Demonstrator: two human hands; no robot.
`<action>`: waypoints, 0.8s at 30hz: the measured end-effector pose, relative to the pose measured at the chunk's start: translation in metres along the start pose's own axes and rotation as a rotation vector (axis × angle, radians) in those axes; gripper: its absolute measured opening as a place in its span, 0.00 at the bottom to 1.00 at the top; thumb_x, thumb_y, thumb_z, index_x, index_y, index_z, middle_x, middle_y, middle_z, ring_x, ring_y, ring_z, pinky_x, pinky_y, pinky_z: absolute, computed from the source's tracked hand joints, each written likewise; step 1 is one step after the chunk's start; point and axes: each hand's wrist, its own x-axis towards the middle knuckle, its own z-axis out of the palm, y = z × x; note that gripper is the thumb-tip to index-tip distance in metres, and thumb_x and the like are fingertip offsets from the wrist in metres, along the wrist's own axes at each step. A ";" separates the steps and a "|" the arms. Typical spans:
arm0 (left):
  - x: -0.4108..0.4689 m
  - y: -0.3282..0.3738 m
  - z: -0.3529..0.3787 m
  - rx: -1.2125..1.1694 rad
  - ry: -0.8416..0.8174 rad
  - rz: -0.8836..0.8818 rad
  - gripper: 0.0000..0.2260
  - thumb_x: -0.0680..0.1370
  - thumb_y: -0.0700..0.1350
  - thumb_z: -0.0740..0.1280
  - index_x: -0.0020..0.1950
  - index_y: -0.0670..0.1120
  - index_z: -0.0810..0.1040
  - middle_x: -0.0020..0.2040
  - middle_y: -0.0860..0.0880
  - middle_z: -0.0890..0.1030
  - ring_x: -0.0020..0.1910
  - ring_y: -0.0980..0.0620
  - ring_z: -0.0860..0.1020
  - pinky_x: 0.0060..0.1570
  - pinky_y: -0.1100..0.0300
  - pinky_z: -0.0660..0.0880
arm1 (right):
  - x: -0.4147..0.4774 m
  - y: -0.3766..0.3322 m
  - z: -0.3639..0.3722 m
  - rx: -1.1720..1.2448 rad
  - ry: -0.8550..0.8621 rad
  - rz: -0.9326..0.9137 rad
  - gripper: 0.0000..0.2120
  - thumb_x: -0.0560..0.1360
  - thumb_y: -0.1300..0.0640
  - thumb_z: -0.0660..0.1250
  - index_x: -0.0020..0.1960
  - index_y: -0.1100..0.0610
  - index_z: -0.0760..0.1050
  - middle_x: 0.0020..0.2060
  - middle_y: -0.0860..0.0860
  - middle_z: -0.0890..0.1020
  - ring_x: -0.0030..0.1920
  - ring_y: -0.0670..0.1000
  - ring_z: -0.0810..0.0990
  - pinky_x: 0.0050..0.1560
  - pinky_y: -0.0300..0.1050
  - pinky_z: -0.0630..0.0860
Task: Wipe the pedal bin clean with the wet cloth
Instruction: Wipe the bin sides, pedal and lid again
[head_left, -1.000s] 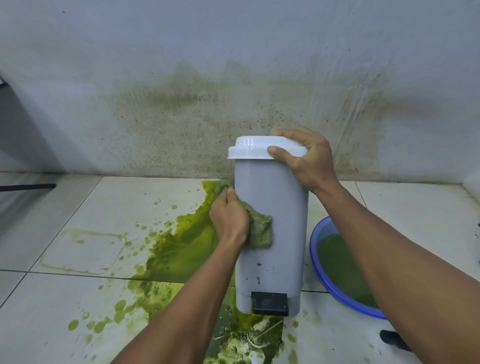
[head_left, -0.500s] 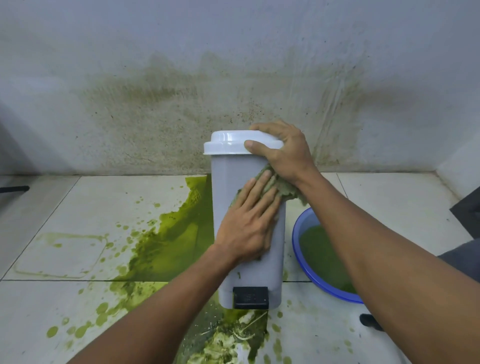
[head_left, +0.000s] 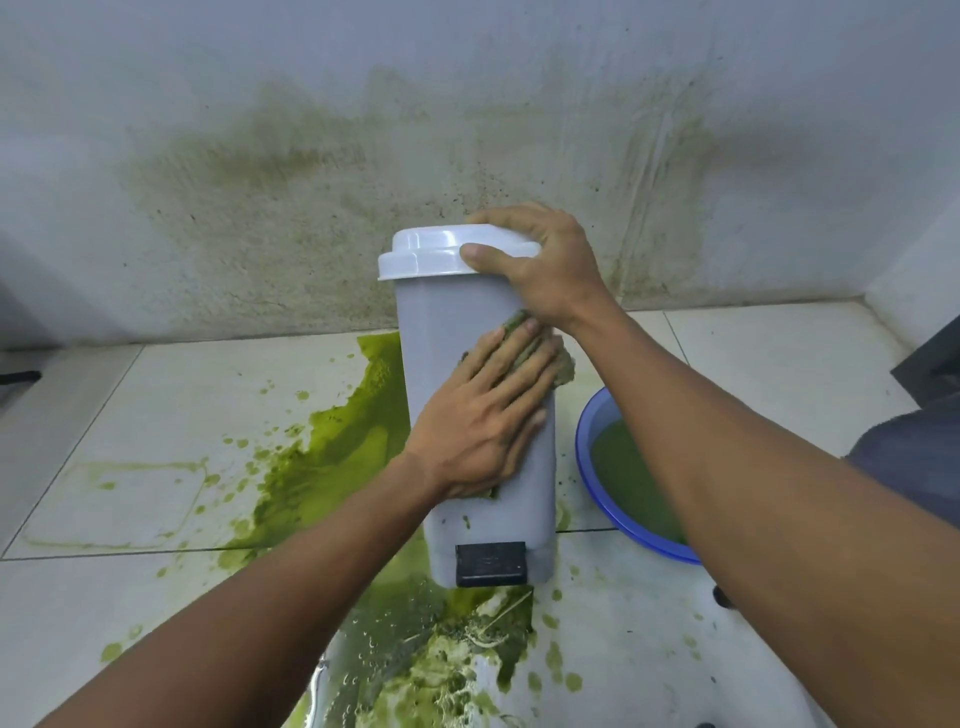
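Note:
A grey pedal bin (head_left: 447, 343) with a white lid (head_left: 431, 252) and a black pedal (head_left: 491, 564) stands upright on the tiled floor by the wall. My left hand (head_left: 485, 421) lies flat on the bin's front right side, fingers spread, pressing a green-stained wet cloth (head_left: 558, 364) against it. Most of the cloth is hidden under the palm. My right hand (head_left: 540, 270) grips the right edge of the lid from above, thumb on the rim. A few green specks remain low on the bin's front.
A green spill (head_left: 337, 447) spreads over the floor left of the bin and in front of it (head_left: 447, 660). A blue basin (head_left: 587, 452) of green water sits right of the bin. The stained wall (head_left: 311, 208) is close behind. A dark object (head_left: 930, 364) is at far right.
My left hand has slid the cloth from the bin's left side across to its upper right side and flattened out. The right hand stays on the lid.

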 end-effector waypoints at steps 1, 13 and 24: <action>-0.014 -0.002 0.002 -0.019 -0.050 0.101 0.23 0.84 0.46 0.61 0.77 0.38 0.68 0.79 0.41 0.64 0.81 0.39 0.57 0.78 0.40 0.58 | 0.000 0.000 0.001 0.006 0.007 0.000 0.16 0.64 0.38 0.74 0.50 0.40 0.84 0.50 0.42 0.84 0.57 0.48 0.79 0.63 0.51 0.74; -0.020 -0.022 -0.007 -0.137 0.074 -0.032 0.22 0.80 0.38 0.64 0.74 0.35 0.71 0.77 0.38 0.67 0.79 0.36 0.62 0.77 0.40 0.59 | -0.002 0.002 0.001 -0.012 0.056 -0.060 0.18 0.65 0.42 0.75 0.52 0.47 0.85 0.49 0.42 0.84 0.52 0.45 0.82 0.57 0.45 0.78; -0.136 -0.040 0.009 -0.163 -0.310 0.477 0.26 0.81 0.43 0.56 0.79 0.39 0.61 0.79 0.42 0.63 0.80 0.41 0.60 0.80 0.45 0.55 | 0.003 0.003 0.005 0.030 0.042 -0.015 0.18 0.65 0.44 0.76 0.53 0.48 0.85 0.49 0.44 0.84 0.53 0.46 0.82 0.59 0.47 0.78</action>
